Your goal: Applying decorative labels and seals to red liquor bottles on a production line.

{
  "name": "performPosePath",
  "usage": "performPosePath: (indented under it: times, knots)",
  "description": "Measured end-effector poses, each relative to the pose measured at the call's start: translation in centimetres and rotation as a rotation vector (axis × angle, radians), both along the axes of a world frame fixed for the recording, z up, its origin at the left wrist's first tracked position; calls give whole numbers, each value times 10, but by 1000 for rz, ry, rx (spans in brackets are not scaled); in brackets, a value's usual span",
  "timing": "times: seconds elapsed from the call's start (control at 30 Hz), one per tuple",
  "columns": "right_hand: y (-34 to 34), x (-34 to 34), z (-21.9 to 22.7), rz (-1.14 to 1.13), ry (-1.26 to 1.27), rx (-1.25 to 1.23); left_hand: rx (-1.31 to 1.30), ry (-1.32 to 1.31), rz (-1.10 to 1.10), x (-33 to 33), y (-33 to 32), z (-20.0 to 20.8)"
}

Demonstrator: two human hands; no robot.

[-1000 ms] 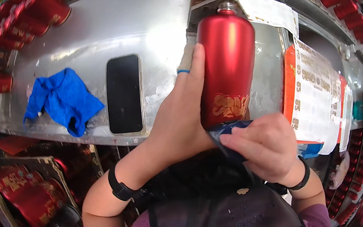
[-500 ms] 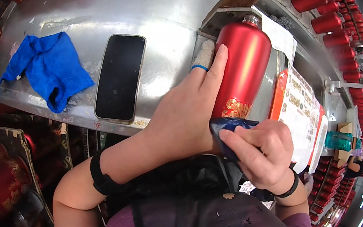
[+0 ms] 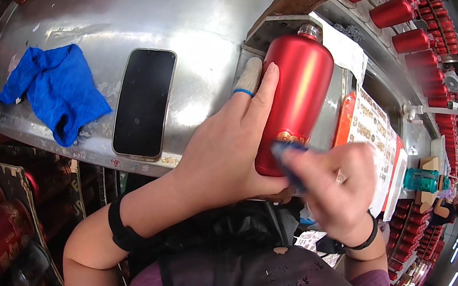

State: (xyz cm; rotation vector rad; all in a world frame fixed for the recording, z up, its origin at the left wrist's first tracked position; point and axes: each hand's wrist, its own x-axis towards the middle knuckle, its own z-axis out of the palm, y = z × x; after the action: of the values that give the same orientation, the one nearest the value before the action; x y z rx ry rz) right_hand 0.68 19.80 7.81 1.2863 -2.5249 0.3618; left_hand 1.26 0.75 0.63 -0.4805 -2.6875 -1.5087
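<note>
A glossy red bottle [image 3: 298, 78] with a clear neck lies tilted in front of me, neck toward the far right. My left hand [image 3: 220, 147] is wrapped round its left side, a white cloth finger cover [image 3: 249, 74] on one finger. Gold scrollwork [image 3: 291, 137] shows near the bottle's base, partly hidden by my right hand [image 3: 343, 184]. Smeared by motion, that hand pinches a small piece of dark blue film [image 3: 289, 160] close against the scrollwork; whether the film still touches the bottle cannot be made out.
On the metal bench [image 3: 201, 19] lie a blue cloth [image 3: 57, 90] and a black phone [image 3: 145, 102]. A metal bracket [image 3: 282, 24] stands by the bottle's neck. At right are a printed sheet [image 3: 373, 142], a teal bottle [image 3: 421, 179] and rows of red bottles [image 3: 393, 12].
The dark blue film no longer spreads over the bottle's lower end, so the red base now shows. My right hand has moved slightly, still pinching the film. My left hand keeps its hold.
</note>
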Motion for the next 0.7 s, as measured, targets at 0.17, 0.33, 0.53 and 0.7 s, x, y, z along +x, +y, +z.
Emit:
performPosePath:
  times: [0.17, 0.33, 0.53, 0.7]
  knots:
    - [-2, 10, -7, 108, -58, -73, 80, -44, -36, -2, -11, -14]
    - [15, 5, -14, 12, -27, -150, 126, -44, -84, -9, -10, -20]
    - [20, 1, -14, -26, -44, -143, 209, -5, -145, -12, -17, -28]
    - [27, -8, -22, -81, -58, -258, 332, -117, -203, -13, -18, -28]
